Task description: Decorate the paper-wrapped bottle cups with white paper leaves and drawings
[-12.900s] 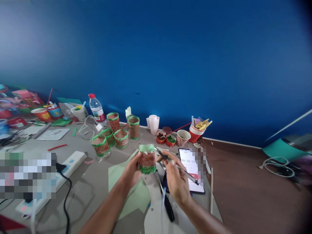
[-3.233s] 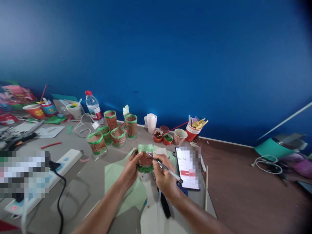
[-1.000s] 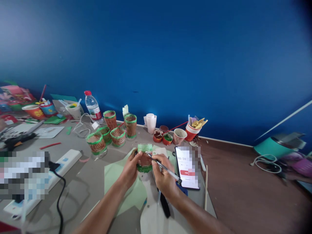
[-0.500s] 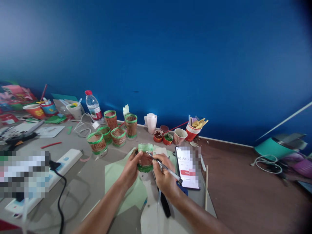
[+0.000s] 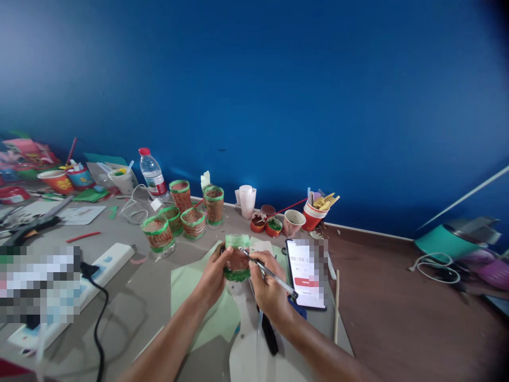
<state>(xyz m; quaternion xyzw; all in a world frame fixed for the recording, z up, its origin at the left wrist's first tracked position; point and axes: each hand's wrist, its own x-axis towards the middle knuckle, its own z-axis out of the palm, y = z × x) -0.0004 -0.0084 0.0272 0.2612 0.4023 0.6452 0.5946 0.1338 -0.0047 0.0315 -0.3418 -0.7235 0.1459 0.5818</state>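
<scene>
A small clear cup (image 5: 237, 260), painted green at top and bottom and reddish brown between, is held up in front of me. My left hand (image 5: 214, 273) grips it from the left, thumb on its near side. In my right hand (image 5: 268, 281) is a pen (image 5: 276, 275), its tip touching or very close to the brown band; which of the two I cannot tell. Under both hands lie light green paper (image 5: 202, 307) and a white sheet (image 5: 248, 345). A black-handled tool (image 5: 269, 334) lies beneath my right wrist, partly hidden.
Several painted cups (image 5: 158, 233) stand behind to the left, near a water bottle (image 5: 153, 172). Small paint pots (image 5: 273, 226) and a cup of tools (image 5: 316, 215) line the wall. A phone (image 5: 304, 273) lies right, a power strip (image 5: 115, 260) left.
Almost nothing differs. Both hands, the cup and the pen stay in nearly the same place.
</scene>
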